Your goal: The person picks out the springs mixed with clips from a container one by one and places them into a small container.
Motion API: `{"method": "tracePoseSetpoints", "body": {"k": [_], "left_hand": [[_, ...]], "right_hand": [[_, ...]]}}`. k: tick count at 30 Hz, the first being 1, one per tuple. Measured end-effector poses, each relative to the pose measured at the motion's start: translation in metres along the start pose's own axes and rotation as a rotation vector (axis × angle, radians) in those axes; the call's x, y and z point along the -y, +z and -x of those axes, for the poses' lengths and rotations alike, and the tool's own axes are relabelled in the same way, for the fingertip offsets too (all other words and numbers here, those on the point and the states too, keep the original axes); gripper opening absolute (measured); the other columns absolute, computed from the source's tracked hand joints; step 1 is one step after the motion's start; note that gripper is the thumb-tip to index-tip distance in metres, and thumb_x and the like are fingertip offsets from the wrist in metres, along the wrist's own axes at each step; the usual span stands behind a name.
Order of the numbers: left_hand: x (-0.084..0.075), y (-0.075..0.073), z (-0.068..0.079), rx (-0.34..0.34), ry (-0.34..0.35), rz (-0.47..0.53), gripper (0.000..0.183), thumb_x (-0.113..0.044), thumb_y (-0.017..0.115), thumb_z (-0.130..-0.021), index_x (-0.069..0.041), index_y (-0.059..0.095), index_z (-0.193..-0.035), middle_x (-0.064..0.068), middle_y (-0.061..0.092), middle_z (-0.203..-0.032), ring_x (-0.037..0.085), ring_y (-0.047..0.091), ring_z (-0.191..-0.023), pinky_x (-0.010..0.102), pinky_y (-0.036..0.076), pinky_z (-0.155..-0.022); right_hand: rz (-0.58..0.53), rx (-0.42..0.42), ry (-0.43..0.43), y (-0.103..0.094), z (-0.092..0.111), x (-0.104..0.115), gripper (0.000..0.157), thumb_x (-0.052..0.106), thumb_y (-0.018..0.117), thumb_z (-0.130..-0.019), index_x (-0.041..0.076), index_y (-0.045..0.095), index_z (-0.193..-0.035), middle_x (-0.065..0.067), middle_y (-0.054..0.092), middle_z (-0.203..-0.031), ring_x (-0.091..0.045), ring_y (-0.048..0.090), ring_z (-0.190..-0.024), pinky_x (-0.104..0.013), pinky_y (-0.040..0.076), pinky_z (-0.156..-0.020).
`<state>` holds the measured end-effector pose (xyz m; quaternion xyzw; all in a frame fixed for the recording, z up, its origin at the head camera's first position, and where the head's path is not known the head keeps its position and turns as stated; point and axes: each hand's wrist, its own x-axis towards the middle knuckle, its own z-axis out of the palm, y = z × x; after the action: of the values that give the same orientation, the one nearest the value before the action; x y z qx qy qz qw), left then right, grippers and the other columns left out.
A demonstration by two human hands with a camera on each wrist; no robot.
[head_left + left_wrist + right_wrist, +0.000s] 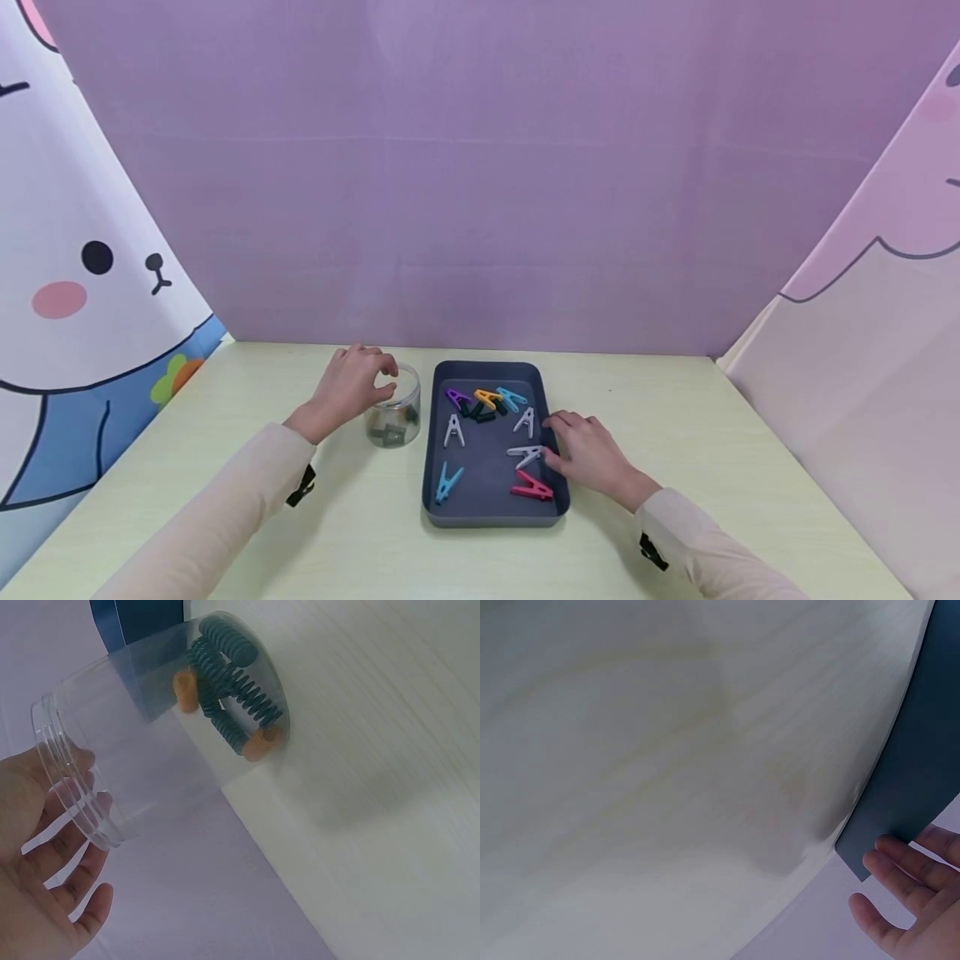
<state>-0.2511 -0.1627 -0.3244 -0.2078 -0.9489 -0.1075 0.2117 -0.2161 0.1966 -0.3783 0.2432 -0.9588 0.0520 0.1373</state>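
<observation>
My left hand (351,387) is over the mouth of a clear plastic jar (392,427), thumb and fingers spread apart with nothing between them. In the left wrist view the fingers reach right at the threaded rim. Several dark green springs (229,641) and two orange springs (264,742) lie at the jar's bottom. My right hand (596,454) rests at the right wall of a dark grey tray (487,508), its fingertips at the rim. Nearest to it inside are a grey clothespin (525,455), another grey one (526,422) and a red clothespin (533,486).
Also in the tray are purple (457,398), yellow (487,397) and light blue clothespins (511,398), a grey one (453,430), another blue one (447,482) and small dark pieces (485,417). The pale wooden table (360,533) ends at a purple backdrop (480,208).
</observation>
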Motion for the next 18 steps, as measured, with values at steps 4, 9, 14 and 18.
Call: {"method": "tracePoseSetpoints", "body": {"k": [4,9,14,18], "left_hand": [[-0.002,-0.002,-0.002,-0.002,0.008,0.010,0.015,-0.019,0.070,-0.074,-0.014,0.068,-0.088,0.000,0.066,-0.084,0.027,0.056,-0.088,0.047,0.041,-0.075],[-0.007,-0.004,-0.007,-0.011,0.014,0.009,0.016,-0.021,0.070,-0.074,-0.015,0.068,-0.089,-0.001,0.066,-0.085,0.025,0.056,-0.087,0.044,0.041,-0.075],[-0.018,-0.007,-0.012,-0.011,0.029,0.026,0.017,-0.022,0.070,-0.076,-0.014,0.068,-0.091,-0.001,0.067,-0.087,0.024,0.056,-0.089,0.043,0.041,-0.076],[-0.028,-0.007,-0.016,0.006,0.038,0.046,0.017,-0.022,0.069,-0.077,-0.015,0.068,-0.092,-0.001,0.067,-0.088,0.025,0.056,-0.092,0.043,0.041,-0.078]], "right_hand": [[-0.007,0.007,0.009,0.000,0.000,0.001,0.041,0.035,0.065,-0.079,0.008,0.061,-0.110,-0.007,0.061,-0.114,-0.022,0.058,-0.104,-0.044,0.045,-0.085],[-0.007,0.014,0.016,-0.001,0.000,0.001,0.041,0.035,0.065,-0.079,0.008,0.061,-0.110,-0.006,0.061,-0.114,-0.022,0.057,-0.105,-0.044,0.045,-0.086],[-0.003,0.012,0.015,-0.001,0.000,0.002,0.041,0.035,0.066,-0.079,0.008,0.061,-0.110,-0.007,0.061,-0.113,-0.023,0.058,-0.104,-0.044,0.045,-0.085],[-0.001,0.008,0.012,-0.001,0.000,0.002,0.041,0.035,0.066,-0.079,0.008,0.061,-0.109,-0.007,0.061,-0.113,-0.023,0.058,-0.104,-0.044,0.045,-0.085]]}}
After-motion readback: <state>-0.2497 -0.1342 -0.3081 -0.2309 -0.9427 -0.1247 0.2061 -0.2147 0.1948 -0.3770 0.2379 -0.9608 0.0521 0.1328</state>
